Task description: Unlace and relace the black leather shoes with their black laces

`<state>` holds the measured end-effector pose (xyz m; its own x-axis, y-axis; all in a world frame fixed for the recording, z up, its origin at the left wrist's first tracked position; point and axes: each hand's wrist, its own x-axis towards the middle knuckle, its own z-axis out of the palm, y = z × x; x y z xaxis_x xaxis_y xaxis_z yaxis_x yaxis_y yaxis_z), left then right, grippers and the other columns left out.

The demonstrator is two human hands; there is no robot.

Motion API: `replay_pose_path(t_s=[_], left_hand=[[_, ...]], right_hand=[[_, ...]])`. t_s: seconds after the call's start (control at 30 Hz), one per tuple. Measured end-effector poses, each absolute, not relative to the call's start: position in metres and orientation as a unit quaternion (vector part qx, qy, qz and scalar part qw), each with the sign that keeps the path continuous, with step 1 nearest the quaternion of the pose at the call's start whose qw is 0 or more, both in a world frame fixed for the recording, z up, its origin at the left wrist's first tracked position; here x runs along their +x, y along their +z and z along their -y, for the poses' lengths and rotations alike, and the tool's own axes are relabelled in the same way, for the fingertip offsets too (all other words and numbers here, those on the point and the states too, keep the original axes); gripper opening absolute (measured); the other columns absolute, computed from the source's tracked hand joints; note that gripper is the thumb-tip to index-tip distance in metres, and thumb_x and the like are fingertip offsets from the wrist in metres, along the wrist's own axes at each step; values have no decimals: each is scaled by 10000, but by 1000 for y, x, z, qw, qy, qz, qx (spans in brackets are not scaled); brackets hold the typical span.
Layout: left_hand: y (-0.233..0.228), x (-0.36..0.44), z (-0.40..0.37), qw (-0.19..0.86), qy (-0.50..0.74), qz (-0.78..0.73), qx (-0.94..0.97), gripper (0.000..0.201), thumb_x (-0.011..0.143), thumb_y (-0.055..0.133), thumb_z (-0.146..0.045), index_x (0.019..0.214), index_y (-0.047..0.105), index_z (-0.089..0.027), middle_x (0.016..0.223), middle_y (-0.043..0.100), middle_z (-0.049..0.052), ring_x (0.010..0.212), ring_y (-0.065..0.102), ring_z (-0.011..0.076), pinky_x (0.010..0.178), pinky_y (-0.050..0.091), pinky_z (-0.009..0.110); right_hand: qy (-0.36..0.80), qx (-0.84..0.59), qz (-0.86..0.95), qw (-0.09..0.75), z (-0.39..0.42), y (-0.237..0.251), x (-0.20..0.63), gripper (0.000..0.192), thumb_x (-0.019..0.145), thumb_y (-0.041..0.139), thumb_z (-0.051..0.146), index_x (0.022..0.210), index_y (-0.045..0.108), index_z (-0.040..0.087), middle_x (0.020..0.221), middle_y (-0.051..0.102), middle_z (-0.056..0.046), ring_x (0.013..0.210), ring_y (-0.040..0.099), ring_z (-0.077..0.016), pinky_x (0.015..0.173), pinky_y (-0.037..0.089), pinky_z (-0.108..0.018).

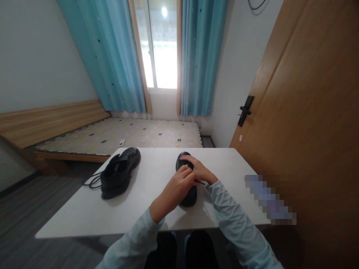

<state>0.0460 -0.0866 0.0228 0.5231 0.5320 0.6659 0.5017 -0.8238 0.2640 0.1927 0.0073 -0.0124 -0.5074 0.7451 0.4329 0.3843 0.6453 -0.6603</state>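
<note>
A person seated at a white rectangular bench works with both hands on a black leather lace-up shoe that stands near the middle of the bench, toe toward the far edge. The left hand rests over the shoe's top, its fingers pinched on what looks like a thin black lace end. The right hand lies across the shoe's front, fingers curled down on it; whether it grips a lace cannot be told.

The lace end is thin and could slip from the pinch if pulled at an angle. The shoe is only pressed down, so a hard tug could slide it toward the near edge.

A second black leather shoe sits well apart, toward the far left corner, its loose black lace hanging over the left edge; a snag could drag that shoe off. Beyond the bench stand a low wooden bed, blue curtains and a wooden door to the right. Nothing lies between the hands and the shoe.
</note>
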Motion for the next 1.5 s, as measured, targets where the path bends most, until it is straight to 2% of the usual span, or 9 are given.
replay_pose_path(t_s=[0.1, 0.2, 0.5, 0.87, 1.07, 1.4, 1.5], left_hand=[[20, 54, 88, 72, 423, -278, 859, 78, 856, 545, -153, 826, 616, -159, 844, 639, 36, 892, 554, 163, 816, 481, 289], [20, 59, 89, 125, 424, -303, 844, 111, 858, 523, -117, 823, 620, -155, 844, 661, 25, 821, 595, 132, 773, 492, 261], [25, 66, 107, 159, 482, -351, 787, 152, 860, 518, -126, 799, 647, -176, 816, 675, 6, 775, 610, 120, 727, 498, 228], [29, 62, 127, 133, 493, -366, 778, 152, 868, 531, -167, 799, 666, -177, 769, 654, 3, 704, 615, 98, 646, 505, 172], [25, 67, 139, 123, 484, -376, 780, 175, 880, 497, -146, 829, 662, -175, 745, 634, -1, 647, 600, 86, 605, 499, 159], [25, 65, 146, 106, 470, -390, 785, 188, 873, 483, -112, 823, 651, -181, 753, 637, 0, 649, 607, 91, 605, 500, 167], [32, 61, 139, 95, 481, -390, 780, 147, 856, 519, -122, 810, 645, -181, 767, 644, 4, 695, 620, 105, 648, 501, 183]], right_hand=[[233, -352, 826, 373, -10, -16, 189, 353, 773, 564, 159, 1123, 615, 167, 1214, 595, -114, 1157, 532, -219, 1040, 363, -410], [219, -366, 824, 373, -11, -20, 188, 438, 700, 679, 195, 1133, 613, 185, 1187, 612, -99, 1148, 534, -248, 1037, 357, -436], [216, -373, 824, 367, -9, -20, 187, 505, 690, 688, 189, 1186, 592, 198, 1220, 591, -101, 1188, 499, -256, 1050, 340, -436], [210, -379, 834, 341, -14, -26, 188, 636, 679, 746, 307, 1256, 547, 131, 1297, 538, -167, 1264, 427, -282, 1084, 298, -445], [206, -368, 841, 339, -14, -25, 188, 641, 688, 745, 362, 1263, 546, 161, 1300, 535, -150, 1249, 444, -273, 1077, 312, -442], [207, -365, 843, 337, -15, -27, 189, 673, 678, 744, 400, 1262, 544, 130, 1296, 527, -177, 1241, 446, -293, 1071, 318, -458], [203, -366, 841, 342, -15, -27, 190, 657, 684, 737, 381, 1256, 545, 117, 1282, 538, -176, 1229, 455, -291, 1068, 322, -453]])
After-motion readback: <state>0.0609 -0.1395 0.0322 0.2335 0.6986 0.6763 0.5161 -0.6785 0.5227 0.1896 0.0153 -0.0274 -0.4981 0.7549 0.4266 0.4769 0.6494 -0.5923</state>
